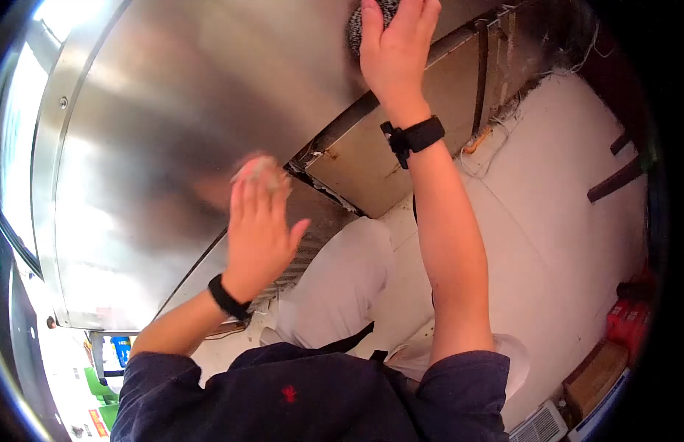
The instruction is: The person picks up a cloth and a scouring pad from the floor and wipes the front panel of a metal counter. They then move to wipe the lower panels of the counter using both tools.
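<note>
— Where are the fingers (408, 18) of the right hand (395, 51)?

— Laid over a steel scourer (355, 29), closed on it and pinning it flat to the steel sheet (172, 110), up near the top. Only the edge of the scourer shows past the knuckles.

— And the left hand (259, 232)?

— Lower down on the same sheet. Its fingers (246, 199) are folded over a pale wad (262, 168), thumb standing out to the side. The wad is blurred, so I can't tell whether it's cloth or sponge.

— What's around them?

— Just below the sheet's lower edge there's a dark seam (320, 156), then a duller brown panel (401, 155). Past the right wrist some loose wires (496, 125) trail along the panel's far edge.

— What would worry you?

— To my eye, the seam first. If the left hand slides down off the sheet, the fingers could meet that raw metal edge, and a wad that thin wouldn't shield them much. The scourer could slip too: the arm is stretched high and the pressure comes from a flat palm, so a wet patch might let it skate out and drop. And a wide stroke to the right could snag those wires.

— Anything underfoot?

— A white floor (563, 221), with red boxes (625, 317) well off to the side.
</note>
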Motion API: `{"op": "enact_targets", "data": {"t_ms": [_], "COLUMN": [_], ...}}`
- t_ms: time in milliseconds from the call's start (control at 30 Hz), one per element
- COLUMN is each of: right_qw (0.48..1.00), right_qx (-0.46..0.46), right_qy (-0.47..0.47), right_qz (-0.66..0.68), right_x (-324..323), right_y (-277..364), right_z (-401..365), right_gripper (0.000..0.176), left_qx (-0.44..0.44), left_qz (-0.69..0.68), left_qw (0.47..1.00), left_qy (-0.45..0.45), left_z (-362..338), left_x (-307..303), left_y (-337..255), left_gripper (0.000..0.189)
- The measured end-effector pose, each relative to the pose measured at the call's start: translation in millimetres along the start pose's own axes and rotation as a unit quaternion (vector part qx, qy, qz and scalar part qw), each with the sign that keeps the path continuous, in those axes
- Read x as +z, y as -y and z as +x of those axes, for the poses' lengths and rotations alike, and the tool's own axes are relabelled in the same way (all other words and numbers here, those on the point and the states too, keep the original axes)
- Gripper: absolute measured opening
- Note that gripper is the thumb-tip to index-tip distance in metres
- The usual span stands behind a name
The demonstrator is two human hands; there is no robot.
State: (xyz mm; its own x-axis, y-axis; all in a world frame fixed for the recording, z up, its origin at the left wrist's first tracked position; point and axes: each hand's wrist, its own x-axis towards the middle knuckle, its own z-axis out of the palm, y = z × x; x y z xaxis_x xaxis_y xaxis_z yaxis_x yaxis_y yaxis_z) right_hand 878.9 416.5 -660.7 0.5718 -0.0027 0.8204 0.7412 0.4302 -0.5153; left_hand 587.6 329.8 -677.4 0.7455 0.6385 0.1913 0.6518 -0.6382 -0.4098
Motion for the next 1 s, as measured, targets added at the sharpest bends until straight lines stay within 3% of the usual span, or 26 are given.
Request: {"op": "enact_targets", "data": {"t_ms": [167,267,333,400,500,567,633,733,900,1000], "right_qw": [1.000,1.000,1.000,0.999,0.999,1.000,1.000,0.997,1.000,0.999], "right_qx": [-0.005,-0.007,-0.010,-0.001,0.007,0.001,0.007,-0.013,-0.019,-0.019], "right_qy": [0.007,0.015,0.029,0.040,0.048,0.026,0.024,-0.068,-0.002,0.017], "right_qz": [0.004,0.005,0.000,0.000,-0.008,-0.007,-0.012,0.013,0.009,-0.025], "right_x": [-3,-6,-10,-12,-12,-7,-2,11,5,1], "right_y": [-5,-5,-5,-3,-5,1,0,-11,-24,-25], "right_z": [0,-2,-1,-1,-2,-3,-6,-5,-10,-11], "right_gripper": [0.045,0.046,0.049,0.051,0.055,0.056,0.056,0.045,0.052,0.054], "left_qx": [0.076,0.100,0.114,0.108,0.075,0.032,0.040,0.068,0.151,0.110], "left_qz": [-0.067,-0.074,-0.061,-0.067,-0.043,0.000,-0.006,-0.069,-0.017,-0.025], "left_qw": [0.990,0.984,0.982,0.989,0.995,0.999,0.999,0.994,0.980,0.987], "left_qy": [-0.095,-0.128,-0.139,-0.071,-0.044,0.034,0.016,-0.056,-0.131,-0.117], "left_z": [94,117,113,83,34,14,26,85,140,132], "left_x": [-3,2,0,-5,-12,-9,-9,-20,-32,-65], "left_y": [-46,-54,-47,-29,-13,-4,-15,-44,-52,-31], "left_gripper": [0.073,0.072,0.072,0.074,0.074,0.074,0.074,0.077,0.077,0.075]}}
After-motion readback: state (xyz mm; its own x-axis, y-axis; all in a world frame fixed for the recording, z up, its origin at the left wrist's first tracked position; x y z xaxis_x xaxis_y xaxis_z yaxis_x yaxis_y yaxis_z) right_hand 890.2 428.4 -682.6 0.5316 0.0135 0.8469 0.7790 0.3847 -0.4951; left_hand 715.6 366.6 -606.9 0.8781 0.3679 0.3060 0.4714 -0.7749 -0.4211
